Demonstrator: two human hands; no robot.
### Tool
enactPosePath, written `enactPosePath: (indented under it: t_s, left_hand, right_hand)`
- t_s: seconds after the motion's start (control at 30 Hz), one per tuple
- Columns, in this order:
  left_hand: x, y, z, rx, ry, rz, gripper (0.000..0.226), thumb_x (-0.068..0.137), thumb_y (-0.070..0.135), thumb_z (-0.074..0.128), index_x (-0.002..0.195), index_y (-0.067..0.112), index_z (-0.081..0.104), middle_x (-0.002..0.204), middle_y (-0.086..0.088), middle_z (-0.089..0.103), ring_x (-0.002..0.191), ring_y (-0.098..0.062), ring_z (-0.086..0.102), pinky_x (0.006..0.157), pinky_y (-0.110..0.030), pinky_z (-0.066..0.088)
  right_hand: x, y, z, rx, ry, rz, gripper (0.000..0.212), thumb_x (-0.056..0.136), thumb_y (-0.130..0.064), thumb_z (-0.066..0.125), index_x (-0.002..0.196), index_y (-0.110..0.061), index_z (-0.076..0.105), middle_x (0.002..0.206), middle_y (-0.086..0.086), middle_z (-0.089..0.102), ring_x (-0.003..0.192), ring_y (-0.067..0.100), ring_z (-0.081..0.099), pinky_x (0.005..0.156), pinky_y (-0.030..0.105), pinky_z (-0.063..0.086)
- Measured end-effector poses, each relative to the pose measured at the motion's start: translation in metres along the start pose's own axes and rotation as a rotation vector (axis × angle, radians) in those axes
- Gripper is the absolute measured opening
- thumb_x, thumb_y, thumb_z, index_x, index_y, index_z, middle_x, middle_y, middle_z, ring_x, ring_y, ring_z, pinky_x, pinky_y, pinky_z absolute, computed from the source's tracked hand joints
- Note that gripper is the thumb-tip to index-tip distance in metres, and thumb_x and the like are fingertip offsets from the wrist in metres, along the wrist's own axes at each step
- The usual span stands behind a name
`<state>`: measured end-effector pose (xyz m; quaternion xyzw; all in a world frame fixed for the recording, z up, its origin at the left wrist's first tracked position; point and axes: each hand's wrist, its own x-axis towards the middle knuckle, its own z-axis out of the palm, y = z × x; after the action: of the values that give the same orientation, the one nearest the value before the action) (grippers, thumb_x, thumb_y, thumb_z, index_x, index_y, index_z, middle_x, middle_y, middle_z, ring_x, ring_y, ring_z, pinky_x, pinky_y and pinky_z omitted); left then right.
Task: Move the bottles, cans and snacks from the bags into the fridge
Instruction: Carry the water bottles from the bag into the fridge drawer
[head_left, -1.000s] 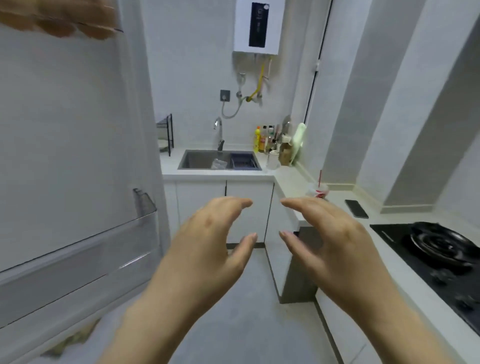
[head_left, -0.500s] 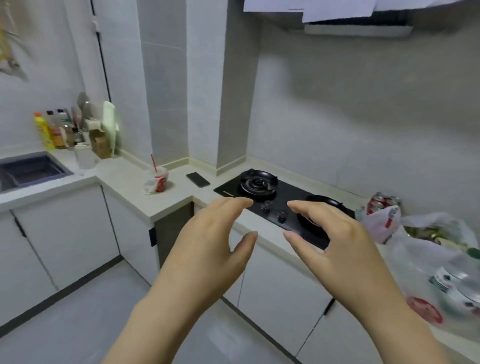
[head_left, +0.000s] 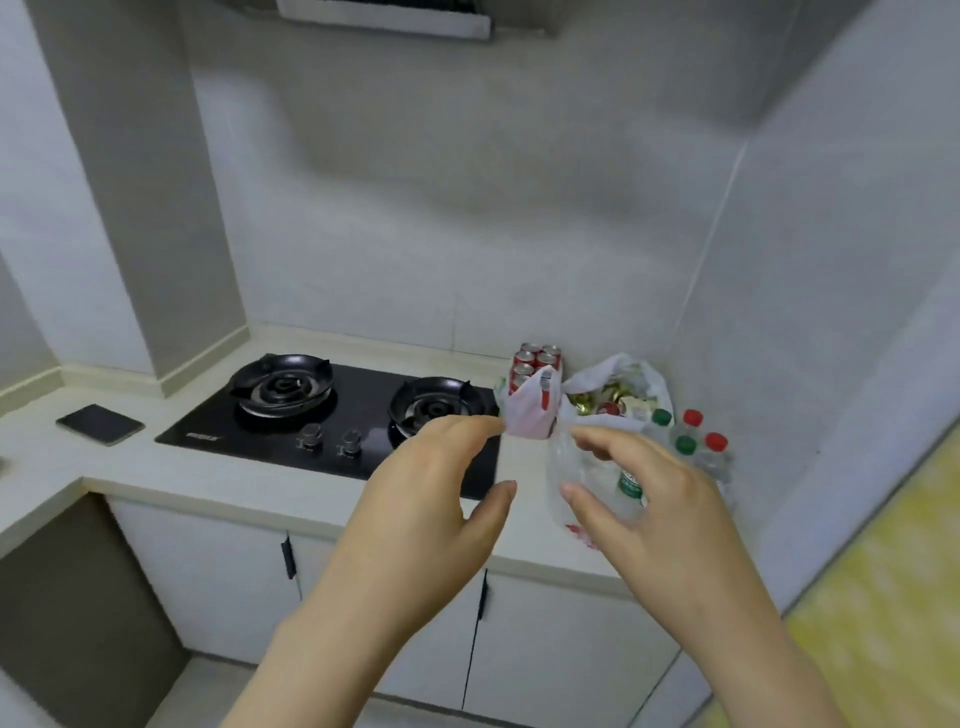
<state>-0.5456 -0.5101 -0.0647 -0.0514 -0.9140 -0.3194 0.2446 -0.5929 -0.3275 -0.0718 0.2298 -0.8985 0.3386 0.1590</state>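
The lower part of the thin, translucent plastic bags (head_left: 618, 374) is hidden behind the right hand (head_left: 654, 514), and their contents are only partly made out. Red cans (head_left: 537, 358) are packed in a block at the back, and clear bottles (head_left: 688, 441) with red and green caps are stood just beside the bags, at the right end of the pale countertop (head_left: 234, 478). Both hands are spread loosely, fingers gently curved, with nothing grasped. Whether the left hand (head_left: 431, 499) touches the crumpled white bag edge cannot be told. A glossy black glass hob (head_left: 363, 395) with two round burners is set left of the bags. The range hood (head_left: 384, 18) is cut off at the top.
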Motion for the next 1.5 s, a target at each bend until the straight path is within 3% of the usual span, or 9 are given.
enactPosePath:
  t_s: [0.13,0.33,0.57,0.73,0.93,1.07,1.23,1.4,1.5]
  left_hand:
    - [0.042,0.014,0.047,-0.018,-0.045,0.009,0.046,0.089,0.033,0.060,0.134,0.034,0.049,0.129,0.021,0.052,0.116,0.004,0.048,0.095,-0.012,0.038]
    - [0.085,0.022,0.114,-0.048,-0.124,-0.005,0.045,0.089,0.035,0.060,0.133,0.037,0.049,0.125,0.024,0.049,0.117,0.002,0.049,0.092,-0.011,0.035]
    - [0.137,0.007,0.169,-0.097,-0.230,-0.014,0.043,0.089,0.036,0.061,0.131,0.040,0.049,0.110,0.030,0.042,0.102,0.010,0.044,0.087,-0.008,0.033]
    - [0.186,-0.017,0.201,-0.124,-0.326,0.028,0.044,0.090,0.036,0.060,0.133,0.039,0.047,0.116,0.027,0.045,0.113,0.005,0.047,0.088,-0.009,0.032]
    - [0.250,-0.053,0.238,-0.122,-0.433,0.096,0.047,0.092,0.036,0.057,0.137,0.036,0.044,0.134,0.016,0.050,0.121,-0.002,0.047,0.087,-0.005,0.029]
    - [0.280,-0.075,0.273,-0.165,-0.533,0.109,0.047,0.091,0.034,0.059,0.136,0.033,0.047,0.137,0.013,0.050,0.122,-0.004,0.048,0.100,-0.016,0.038]
    - [0.300,-0.090,0.320,-0.225,-0.631,0.106,0.047,0.088,0.032,0.062,0.134,0.028,0.050,0.133,0.011,0.055,0.115,-0.003,0.053,0.099,-0.022,0.044]
    - [0.315,-0.092,0.362,-0.246,-0.658,0.085,0.049,0.089,0.029,0.062,0.135,0.025,0.048,0.131,0.010,0.056,0.113,-0.006,0.055,0.097,-0.025,0.046]
    - [0.323,-0.092,0.384,-0.260,-0.686,0.064,0.052,0.088,0.026,0.064,0.137,0.024,0.046,0.131,0.009,0.056,0.113,-0.007,0.055,0.097,-0.022,0.045]
  right_hand:
    - [0.021,0.054,-0.021,-0.005,0.041,0.080,0.039,0.085,-0.034,0.067,0.123,-0.037,0.060,0.117,-0.029,0.056,0.110,-0.009,0.050,0.089,0.005,0.033]
    - [0.042,0.124,-0.041,-0.022,0.076,0.171,0.037,0.085,-0.030,0.070,0.121,-0.032,0.062,0.118,-0.018,0.062,0.109,0.004,0.058,0.094,0.026,0.046]
    - [0.069,0.180,-0.036,-0.015,0.078,0.294,0.036,0.085,-0.029,0.069,0.120,-0.035,0.062,0.113,-0.026,0.060,0.105,-0.016,0.052,0.087,0.005,0.037]
    - [0.099,0.212,-0.018,-0.033,0.124,0.388,0.036,0.084,-0.029,0.069,0.119,-0.033,0.063,0.112,-0.021,0.064,0.106,-0.001,0.059,0.095,0.027,0.047]
    - [0.139,0.243,0.004,-0.084,0.096,0.523,0.035,0.085,-0.035,0.066,0.119,-0.038,0.060,0.113,-0.023,0.063,0.111,0.004,0.057,0.100,0.031,0.045]
    - [0.154,0.264,0.024,-0.108,0.101,0.602,0.036,0.086,-0.028,0.067,0.121,-0.034,0.060,0.111,-0.018,0.063,0.105,0.007,0.059,0.093,0.023,0.045]
    - [0.159,0.294,0.041,-0.111,0.083,0.710,0.037,0.087,-0.025,0.068,0.122,-0.028,0.059,0.113,-0.012,0.062,0.103,0.010,0.059,0.083,0.012,0.041]
    - [0.163,0.333,0.048,-0.117,0.028,0.755,0.046,0.087,-0.024,0.067,0.131,-0.027,0.054,0.131,-0.010,0.057,0.119,0.011,0.054,0.102,0.030,0.043]
    - [0.168,0.350,0.051,-0.084,-0.022,0.792,0.051,0.088,-0.028,0.065,0.136,-0.030,0.050,0.136,-0.013,0.053,0.123,0.009,0.051,0.105,0.035,0.042]
